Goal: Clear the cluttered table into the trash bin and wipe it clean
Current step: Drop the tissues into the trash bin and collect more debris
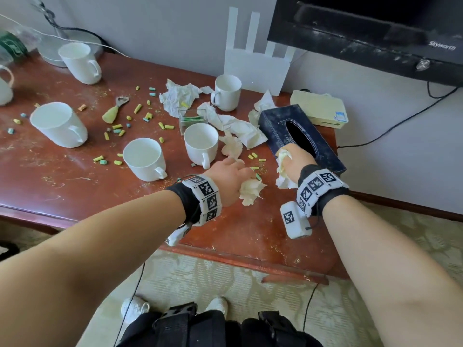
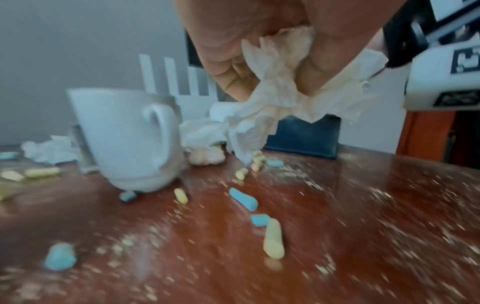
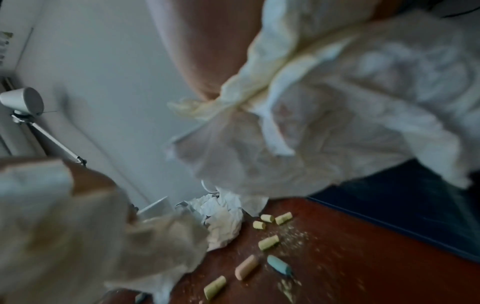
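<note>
On the table (image 1: 50, 176), five mugs are spread from far left to centre, a sixth being cut off at the left edge. A bottle opener (image 1: 115, 109) lies among scattered pellets (image 1: 117, 128) left of centre. Crumpled tissues (image 1: 180, 96) are piled at centre, left of the tissue box (image 1: 280, 121). Behind the box a small box (image 1: 320, 108) is placed; a router (image 1: 255, 68) stands against the far wall, with a television (image 1: 363, 26) mounted to its right
</note>
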`<state>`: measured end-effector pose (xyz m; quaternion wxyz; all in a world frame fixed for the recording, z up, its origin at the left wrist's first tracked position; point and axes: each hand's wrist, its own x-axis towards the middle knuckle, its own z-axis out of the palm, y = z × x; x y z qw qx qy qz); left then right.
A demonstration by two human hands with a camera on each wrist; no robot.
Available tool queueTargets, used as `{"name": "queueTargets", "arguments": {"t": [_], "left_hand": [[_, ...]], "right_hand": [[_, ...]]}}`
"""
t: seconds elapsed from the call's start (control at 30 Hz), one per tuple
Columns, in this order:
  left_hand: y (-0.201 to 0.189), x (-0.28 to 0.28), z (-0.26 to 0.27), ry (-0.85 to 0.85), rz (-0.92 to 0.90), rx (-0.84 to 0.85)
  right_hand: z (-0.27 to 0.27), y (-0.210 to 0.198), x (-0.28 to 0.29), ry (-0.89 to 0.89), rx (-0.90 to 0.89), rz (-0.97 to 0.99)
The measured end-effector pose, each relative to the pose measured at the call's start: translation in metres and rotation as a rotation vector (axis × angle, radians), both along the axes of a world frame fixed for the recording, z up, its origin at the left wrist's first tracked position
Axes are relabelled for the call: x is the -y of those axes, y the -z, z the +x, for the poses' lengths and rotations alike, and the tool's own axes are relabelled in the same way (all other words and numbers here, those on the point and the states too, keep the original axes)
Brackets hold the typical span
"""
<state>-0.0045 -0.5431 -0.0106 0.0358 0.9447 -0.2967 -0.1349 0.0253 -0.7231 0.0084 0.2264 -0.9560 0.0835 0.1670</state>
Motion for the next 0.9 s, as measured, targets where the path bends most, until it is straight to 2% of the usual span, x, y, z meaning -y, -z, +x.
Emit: {"name": "queueTargets", "arguments": {"t": [0.23,0.37,0.53,0.73,0.8,0.9], "left_hand": [[-0.058,-0.07,0.035,-0.385,-0.285,0.017],[-0.067,-0.11,0.061,-0.529,-0.36,0.024],[-0.06,-0.129,0.095,-0.482,-0.322,-0.01],[-0.054,-0.132,0.131,-0.41,-0.302,-0.072],[-0.054,-0.133,0.137,-0.406,-0.299,-0.08],[-0.057,-0.133,0.139,-0.429,-0.297,-0.069]], "right_hand": [[0.046,-0.007,-0.041,-0.003,0.062,0.067],[0.074,-0.001,-0.059,-0.017,0.03,-0.02],[0.106,0.025,-0.07,0.095,-0.077,-0.069],[0.126,0.022,-0.079,0.054,-0.234,-0.189],[0.131,0.012,-0.078,0.043,-0.197,-0.169],[0.128,-0.019,-0.073,0.075,0.009,-0.064]]}}
